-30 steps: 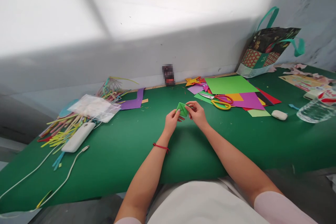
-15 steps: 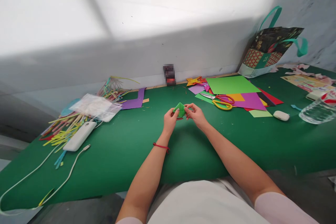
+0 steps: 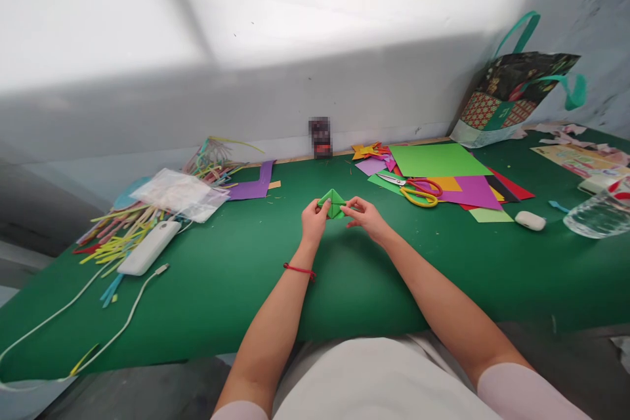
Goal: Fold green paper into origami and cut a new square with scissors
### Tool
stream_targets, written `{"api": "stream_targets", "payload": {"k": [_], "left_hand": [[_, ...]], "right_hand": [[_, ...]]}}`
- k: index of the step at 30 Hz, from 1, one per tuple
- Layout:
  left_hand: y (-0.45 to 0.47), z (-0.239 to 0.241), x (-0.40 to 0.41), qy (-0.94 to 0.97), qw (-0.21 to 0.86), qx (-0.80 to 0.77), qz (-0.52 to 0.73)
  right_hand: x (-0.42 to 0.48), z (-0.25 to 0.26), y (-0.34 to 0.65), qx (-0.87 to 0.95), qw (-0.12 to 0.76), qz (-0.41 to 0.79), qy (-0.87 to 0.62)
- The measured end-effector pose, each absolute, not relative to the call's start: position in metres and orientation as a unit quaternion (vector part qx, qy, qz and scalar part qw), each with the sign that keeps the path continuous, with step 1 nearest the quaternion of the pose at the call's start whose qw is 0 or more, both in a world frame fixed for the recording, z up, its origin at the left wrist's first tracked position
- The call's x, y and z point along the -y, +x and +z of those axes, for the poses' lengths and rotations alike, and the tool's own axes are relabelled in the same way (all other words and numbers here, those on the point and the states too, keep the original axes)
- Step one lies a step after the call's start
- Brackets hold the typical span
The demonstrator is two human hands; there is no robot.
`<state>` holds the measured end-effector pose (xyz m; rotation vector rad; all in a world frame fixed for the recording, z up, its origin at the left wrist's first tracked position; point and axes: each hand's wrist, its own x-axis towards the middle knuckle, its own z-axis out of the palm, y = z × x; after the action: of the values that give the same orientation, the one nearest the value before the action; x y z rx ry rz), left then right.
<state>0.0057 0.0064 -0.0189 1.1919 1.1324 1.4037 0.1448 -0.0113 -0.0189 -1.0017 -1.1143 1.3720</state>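
Observation:
A small folded piece of green paper (image 3: 333,202) with pointed corners and crease lines is held up over the green tabletop (image 3: 256,315). My left hand (image 3: 314,218) grips its left side, thumb lying on the front face. At the right corner, the thumb and fingertips of my right hand (image 3: 364,215) pinch the paper's edge. Both hands are closed on it, and the fingers behind the paper are hidden. Beyond my right hand lie scissors (image 3: 418,191) with one red and one yellow handle, resting on coloured sheets.
Bright green paper (image 3: 438,161) tops a pile of coloured sheets. To the left are paper strips (image 3: 115,246), a plastic sleeve (image 3: 180,193), a white power bank (image 3: 150,248) and a cable (image 3: 138,305). A white case (image 3: 530,220), a plastic bottle (image 3: 598,213) and a patterned bag (image 3: 512,98) stand right.
The green paper has turned to show a wider, diamond-like face with a cross crease. My right fingers have shifted along its right edge. The view has moved slightly.

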Motion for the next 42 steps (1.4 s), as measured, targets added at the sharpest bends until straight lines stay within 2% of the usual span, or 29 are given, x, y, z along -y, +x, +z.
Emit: {"api": "stream_targets", "payload": {"k": [14,22,33,42], "left_hand": [[0.003,-0.019,-0.008,0.501,0.482,-0.460,0.553],[0.008,-0.022,-0.007,0.498,0.528,-0.437,0.531],[0.009,-0.024,-0.006,0.490,0.525,-0.447,0.533],[0.015,-0.031,-0.006,0.516,0.509,-0.412,0.552]], "right_hand": [[0.008,-0.028,0.140,0.479,0.549,0.531,-0.433],[0.007,-0.031,0.142,0.455,0.575,0.479,-0.483],[0.007,-0.030,0.141,0.467,0.562,0.484,-0.481],[0.008,-0.031,0.141,0.480,0.565,0.429,-0.516]]}}
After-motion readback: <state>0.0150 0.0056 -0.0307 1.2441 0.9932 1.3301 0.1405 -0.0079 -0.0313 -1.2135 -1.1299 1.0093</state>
